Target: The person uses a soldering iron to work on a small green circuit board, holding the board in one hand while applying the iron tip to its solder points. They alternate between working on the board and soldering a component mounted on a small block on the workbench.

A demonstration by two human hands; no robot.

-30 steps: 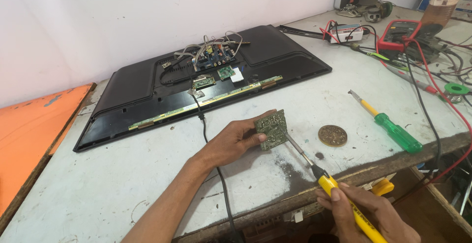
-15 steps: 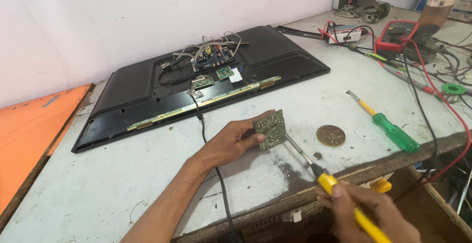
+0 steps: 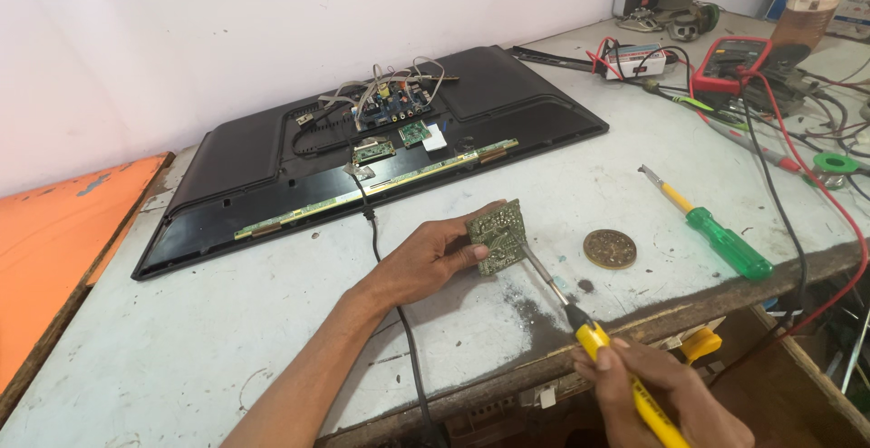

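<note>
Over a worn grey workbench [image 3: 227, 348], left hand [image 3: 426, 258] pinches a circuit board [image 3: 498, 235] upright; right hand [image 3: 666, 398] grips a soldering iron [image 3: 580, 321].

one small green circuit board [image 3: 497, 236], one yellow-handled soldering iron [image 3: 605, 356], one green-handled screwdriver [image 3: 711, 232] to the right, one round brass-coloured tin [image 3: 609, 249], one black flat television [image 3: 362, 144] lying face down at the far side, one red multimeter [image 3: 732, 53] far right, two hands.

Opened television [image 3: 272, 154] – green screwdriver [image 3: 725, 241], round tin [image 3: 609, 249].

Soldering iron [image 3: 580, 321] tip has reached the circuit board [image 3: 497, 236].
</note>
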